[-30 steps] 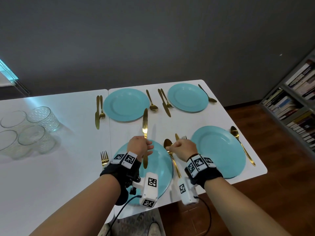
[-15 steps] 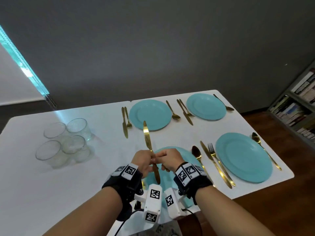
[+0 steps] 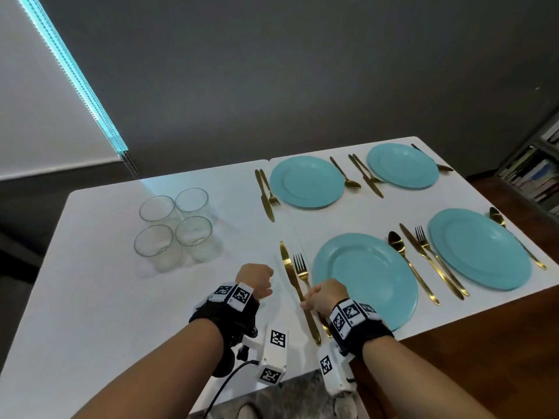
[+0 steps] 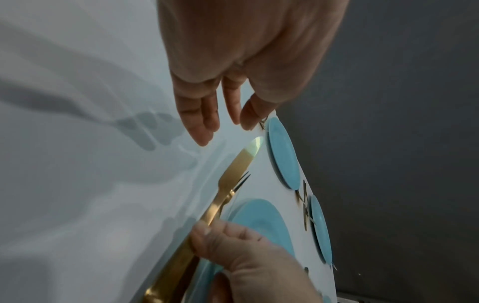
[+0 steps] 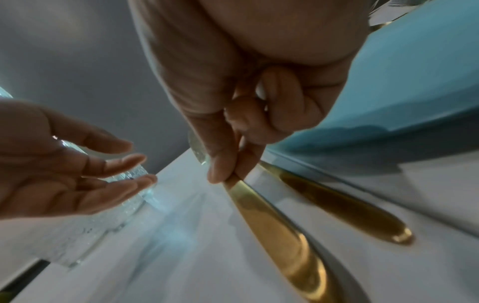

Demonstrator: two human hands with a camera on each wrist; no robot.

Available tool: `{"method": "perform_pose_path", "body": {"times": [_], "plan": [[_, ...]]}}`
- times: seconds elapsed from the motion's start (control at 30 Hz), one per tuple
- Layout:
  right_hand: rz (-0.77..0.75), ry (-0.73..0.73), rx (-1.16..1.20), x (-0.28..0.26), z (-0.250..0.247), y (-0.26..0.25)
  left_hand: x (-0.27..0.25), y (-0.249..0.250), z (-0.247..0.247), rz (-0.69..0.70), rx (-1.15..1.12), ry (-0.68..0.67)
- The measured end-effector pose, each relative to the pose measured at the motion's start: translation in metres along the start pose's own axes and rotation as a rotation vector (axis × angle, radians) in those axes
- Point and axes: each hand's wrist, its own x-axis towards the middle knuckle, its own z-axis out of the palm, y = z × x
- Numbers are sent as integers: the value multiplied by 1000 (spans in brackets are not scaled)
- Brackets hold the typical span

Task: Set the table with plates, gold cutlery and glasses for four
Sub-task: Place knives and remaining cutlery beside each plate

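The right hand point(image 3: 324, 297) pinched the gold knife point(image 3: 298, 290) lying on the table point(image 3: 99, 297) at nine o'clock of the near plate point(image 3: 366, 276), the left hand point(image 3: 256, 279) hung relaxed and empty, so the four glasses point(image 3: 175, 228) probably awaited placing next.

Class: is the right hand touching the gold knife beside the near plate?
Touching. The right wrist view shows the right hand pinching the gold knife handle between thumb and fingers.

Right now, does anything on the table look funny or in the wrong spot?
Yes: the four glasses stand bunched together on the table's left side, away from the plates. Also, the right hand pinches the near knife.
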Motion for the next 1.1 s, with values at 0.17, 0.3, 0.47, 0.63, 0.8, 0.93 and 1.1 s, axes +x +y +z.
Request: {"method": "perform_pose_path", "body": {"times": [0.17,0.3,0.47,0.63,0.8,0.93,1.1], "plan": [[69,61,-141,3,20,0,2,-6,-13,-8,-6,12],[97,98,-237,5,28,-2,4,-9,-16,-30,-8,15],[116,117,-262,9,32,-4,3,-9,-17,9,-5,0],[129,129,-312,10,30,-4,2,-9,-17,5,-7,-5],[139,140,-333,12,28,-2,0,-9,-15,9,-21,-2],[139,158,-314,14,28,3,-1,-10,-13,-5,-24,0],[140,177,-273,16,28,9,-4,-11,-11,-3,-22,7]]}}
